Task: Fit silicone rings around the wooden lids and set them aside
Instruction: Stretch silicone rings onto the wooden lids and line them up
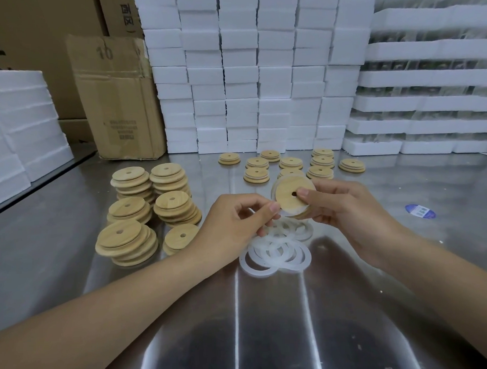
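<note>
Right hand [341,208] grips the wooden lid [289,199], a flat round disc with smooth grain, thumb beside its centre hole. Left hand [232,221], at the lid's 8 o'clock, pinches the translucent silicone ring [289,213] against the rim. The ring appears only partly seated. Loose rings [268,262] lie at 6 o'clock on the steel table [271,336], bare lid stacks [127,239] at 9, finished lids [257,174] at 12.
</note>
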A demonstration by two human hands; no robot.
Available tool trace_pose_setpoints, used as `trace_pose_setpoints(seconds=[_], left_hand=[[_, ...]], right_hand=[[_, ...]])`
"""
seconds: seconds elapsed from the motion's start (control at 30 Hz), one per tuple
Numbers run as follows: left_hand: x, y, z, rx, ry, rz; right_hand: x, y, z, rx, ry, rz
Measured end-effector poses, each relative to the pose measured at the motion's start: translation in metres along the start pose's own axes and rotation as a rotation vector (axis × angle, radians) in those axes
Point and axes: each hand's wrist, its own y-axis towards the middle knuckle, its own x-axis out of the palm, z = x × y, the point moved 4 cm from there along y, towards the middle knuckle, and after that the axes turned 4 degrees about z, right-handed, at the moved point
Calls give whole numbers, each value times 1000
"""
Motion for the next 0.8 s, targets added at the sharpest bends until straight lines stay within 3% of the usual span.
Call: trace_pose_setpoints(seconds=[0.23, 0.47, 0.6, 0.8], left_hand=[[4, -3, -2, 10, -23, -5], [5, -4, -1, -9, -13, -65], [5, -1, 4, -67, -128, -154], [6, -2, 7, -56, -152, -193]], right_hand=[[3, -1, -2, -58, -74, 23], [9, -3, -3, -56, -214, -67], [4, -1, -6, -8, -49, 36], [5, -4, 0, 101, 32, 48]])
